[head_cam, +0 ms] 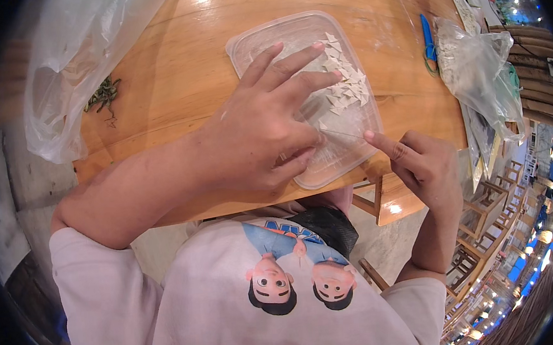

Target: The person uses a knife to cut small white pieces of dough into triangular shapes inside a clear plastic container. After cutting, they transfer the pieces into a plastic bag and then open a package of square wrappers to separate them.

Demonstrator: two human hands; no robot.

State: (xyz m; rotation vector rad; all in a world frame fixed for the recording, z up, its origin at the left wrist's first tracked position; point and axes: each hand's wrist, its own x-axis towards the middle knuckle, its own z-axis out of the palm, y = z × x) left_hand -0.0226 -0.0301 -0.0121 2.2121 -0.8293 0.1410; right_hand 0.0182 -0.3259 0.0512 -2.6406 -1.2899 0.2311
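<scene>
A translucent plastic lid [351, 138] lies on the wooden table, with many small white triangular pieces [347, 86] heaped along its right part. My left hand [277, 114] is over the lid, its upper fingers spread beside the pieces, its thumb and a finger pinched near the end of a thin strand or needle [343, 132]. A small white piece [323, 126] is at the strand's left end. At the lid's lower right edge, my right hand [415, 158] holds the other end between thumb and index finger. Whether it is thread, wire or needle cannot be told.
A clear plastic bag [85, 51] and dried plant bits [105, 94] lie at the left of the wooden table [178, 73]. Blue-handled scissors [427, 41] lie at the right, beside another crumpled plastic bag [476, 67]. The table's near edge runs just before my shirt.
</scene>
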